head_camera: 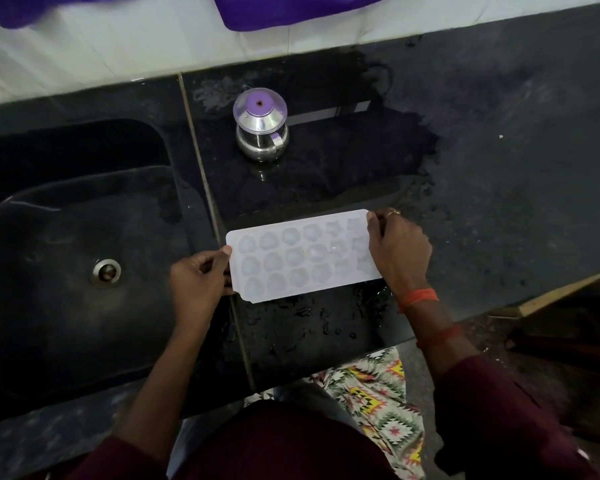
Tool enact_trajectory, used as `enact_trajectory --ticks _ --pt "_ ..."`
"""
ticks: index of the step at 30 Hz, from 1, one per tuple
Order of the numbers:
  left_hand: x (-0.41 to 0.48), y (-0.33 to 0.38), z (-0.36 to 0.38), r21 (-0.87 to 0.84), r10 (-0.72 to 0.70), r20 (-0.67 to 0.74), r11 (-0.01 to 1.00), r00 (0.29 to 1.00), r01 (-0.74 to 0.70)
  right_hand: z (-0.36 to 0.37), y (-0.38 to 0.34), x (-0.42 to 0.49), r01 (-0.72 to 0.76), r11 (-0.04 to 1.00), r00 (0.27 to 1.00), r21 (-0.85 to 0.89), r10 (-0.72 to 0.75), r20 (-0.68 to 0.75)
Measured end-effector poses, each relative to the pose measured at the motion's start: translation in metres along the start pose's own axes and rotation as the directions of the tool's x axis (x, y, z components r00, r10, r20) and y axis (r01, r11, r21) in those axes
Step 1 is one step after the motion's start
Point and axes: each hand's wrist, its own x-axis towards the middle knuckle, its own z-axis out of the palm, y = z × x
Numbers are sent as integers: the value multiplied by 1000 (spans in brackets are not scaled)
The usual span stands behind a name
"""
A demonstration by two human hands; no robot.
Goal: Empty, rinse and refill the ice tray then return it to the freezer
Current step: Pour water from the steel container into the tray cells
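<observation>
Ice tray (302,254), pale rectangular plastic, pinched at both ends by left hand (198,282) and right hand (399,251) over wet black counter (326,323).

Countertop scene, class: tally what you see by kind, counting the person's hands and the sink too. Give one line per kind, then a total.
Ice tray: 1
Steel pot with purple lid: 1
Sink: 1
Hands: 2, left hand and right hand
Total: 5

Dim, flat light leaves the black worktop (499,150) and sink (66,323) murky, the pale ice tray (302,254) standing out brightest. A faint streak of glare lies on the wet stone beside the steel pot (261,133). The picture is soft, the purple cloth (291,8) at the top is blurred, and the wide lens bows straight edges.
</observation>
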Motion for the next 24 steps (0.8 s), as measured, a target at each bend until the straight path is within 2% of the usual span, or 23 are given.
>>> enact_trajectory --ticks 2,5,10,24 --pt "0 -2 1 68 44 -32 997 999 -42 2 0 -3 -17 1000 1000 2 17 0" --pt "0 -4 5 206 142 -92 971 986 -120 4 1 -6 -30 994 999 103 31 -8" --pt "-3 -3 15 287 249 -184 939 951 -190 8 2 -5 -29 978 999 208 32 -10" --pt "-13 2 0 311 260 -274 935 926 -170 4 -7 -11 70 946 997 317 -58 -47"
